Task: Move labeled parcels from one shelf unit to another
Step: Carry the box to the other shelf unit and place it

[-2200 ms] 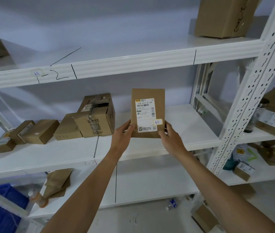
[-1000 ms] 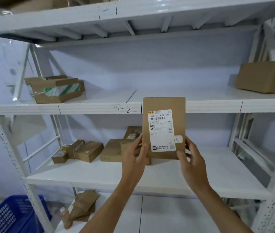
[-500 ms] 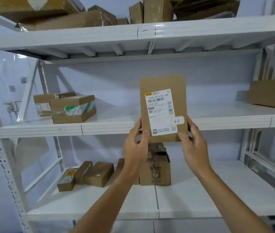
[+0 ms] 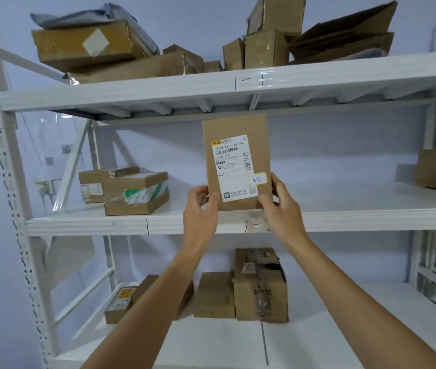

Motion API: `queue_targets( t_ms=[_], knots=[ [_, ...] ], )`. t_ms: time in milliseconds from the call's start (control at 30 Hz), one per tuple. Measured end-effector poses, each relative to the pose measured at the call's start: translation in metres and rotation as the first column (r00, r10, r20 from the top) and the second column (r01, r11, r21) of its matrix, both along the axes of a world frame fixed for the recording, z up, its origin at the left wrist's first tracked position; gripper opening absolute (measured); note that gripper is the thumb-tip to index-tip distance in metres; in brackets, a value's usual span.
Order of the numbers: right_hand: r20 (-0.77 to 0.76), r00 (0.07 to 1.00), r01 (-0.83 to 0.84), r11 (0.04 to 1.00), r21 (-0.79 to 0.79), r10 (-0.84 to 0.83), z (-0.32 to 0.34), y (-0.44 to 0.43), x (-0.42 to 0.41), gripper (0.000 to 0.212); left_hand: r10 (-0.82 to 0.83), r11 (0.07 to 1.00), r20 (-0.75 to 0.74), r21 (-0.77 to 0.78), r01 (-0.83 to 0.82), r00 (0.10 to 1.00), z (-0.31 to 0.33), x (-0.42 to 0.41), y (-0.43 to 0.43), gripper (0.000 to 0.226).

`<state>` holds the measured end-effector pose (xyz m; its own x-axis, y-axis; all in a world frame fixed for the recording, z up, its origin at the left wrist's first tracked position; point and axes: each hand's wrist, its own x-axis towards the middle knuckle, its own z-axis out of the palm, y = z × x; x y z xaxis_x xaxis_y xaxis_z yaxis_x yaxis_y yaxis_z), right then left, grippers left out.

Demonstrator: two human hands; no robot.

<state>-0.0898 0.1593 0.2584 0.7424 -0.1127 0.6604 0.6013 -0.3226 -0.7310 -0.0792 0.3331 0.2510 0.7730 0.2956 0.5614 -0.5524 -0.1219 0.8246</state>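
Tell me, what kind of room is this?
Probably a parcel storeroom. White metal shelves hold many cardboard boxes, and both hands hold a brown parcel with a barcode shipping label.

two bare forearms rise from the bottom edge, well below the white shelf unit [image 4: 344, 217], each ending in a bare hand near its middle board. the left hand [image 4: 199, 214] and the right hand [image 4: 282, 209] wear no gloves, rings, watch or wristband. no sleeve shows on either arm up to the frame edge. the fingers [image 4: 213, 201] are slim with short, plain, unpainted nails. both wrists are narrow and the forearms lean.
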Motion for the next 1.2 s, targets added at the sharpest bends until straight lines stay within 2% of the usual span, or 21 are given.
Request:
queue_targets(
  t_ms=[167, 333, 533, 667, 867, 1000, 1200],
  knots=[
    [-0.077, 0.997, -0.005, 1.000, -0.021, 0.003, 0.007, -0.003, 0.029, 0.058, 0.018, 0.999, -0.031, 0.043, -0.017, 0.999, 0.016, 0.015, 0.004, 0.028],
    [-0.118, 0.993, 0.010, 1.000, -0.015, -0.012, 0.022, -0.005, 0.054, 0.043, 0.049, 0.997, -0.081, 0.070, -0.043, 0.996, 0.032, 0.036, 0.000, 0.019],
    [-0.144, 0.989, -0.014, 0.999, -0.029, 0.010, 0.030, -0.012, 0.080, 0.042, 0.044, 0.998, -0.107, 0.047, -0.039, 0.993, 0.032, 0.062, 0.000, 0.009],
    [-0.227, 0.973, -0.049, 0.999, -0.017, 0.044, 0.036, -0.016, 0.088, 0.049, 0.006, 0.999, -0.133, 0.052, 0.001, 0.991, 0.033, 0.071, 0.005, 0.023],
    [-0.297, 0.955, -0.010, 0.999, -0.052, -0.006, 0.035, -0.019, 0.106, 0.062, -0.040, 0.992, -0.177, 0.113, 0.061, 0.983, 0.031, 0.089, 0.010, 0.042],
    [-0.334, 0.942, 0.009, 0.997, -0.075, -0.034, 0.031, -0.020, 0.116, 0.074, -0.056, 0.983, -0.199, 0.162, 0.089, 0.978, 0.025, 0.103, 0.011, 0.042],
    [-0.369, 0.928, 0.015, 0.996, -0.083, -0.045, 0.019, -0.022, 0.127, 0.067, 0.003, 0.961, -0.194, 0.272, 0.051, 0.981, 0.012, 0.126, 0.017, 0.044]
  ],
)
